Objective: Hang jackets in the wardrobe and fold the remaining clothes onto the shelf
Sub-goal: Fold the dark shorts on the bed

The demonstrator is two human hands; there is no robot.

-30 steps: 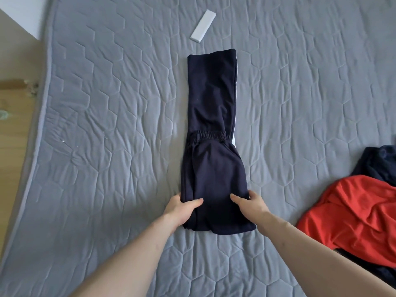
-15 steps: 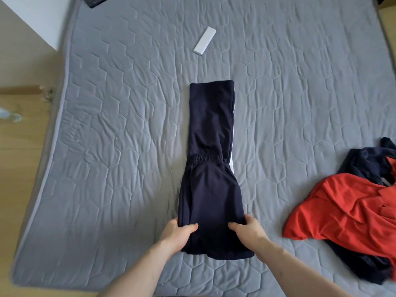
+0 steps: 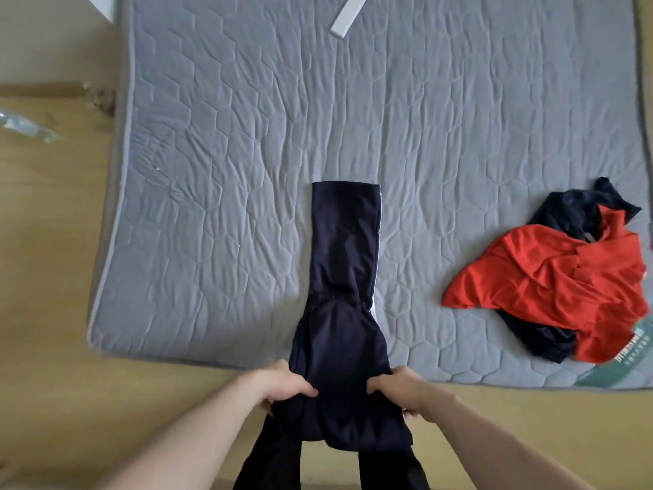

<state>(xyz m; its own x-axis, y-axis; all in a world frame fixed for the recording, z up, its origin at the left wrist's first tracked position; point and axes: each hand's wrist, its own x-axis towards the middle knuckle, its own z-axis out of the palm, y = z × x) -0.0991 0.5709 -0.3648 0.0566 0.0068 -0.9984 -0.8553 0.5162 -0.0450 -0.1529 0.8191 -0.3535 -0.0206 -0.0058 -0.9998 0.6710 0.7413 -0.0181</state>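
Gripping one navy garment (image 3: 344, 277), left hand (image 3: 279, 385), right hand (image 3: 403, 390), one red garment (image 3: 551, 281), one mattress (image 3: 247, 136)

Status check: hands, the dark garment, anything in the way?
Left hand and right hand each grip the navy trousers at the near end. Trousers folded lengthwise on grey mattress. Red shirt pile off right, clear.

green label (image 3: 632, 351) at mattress corner — white print, too blurred to read
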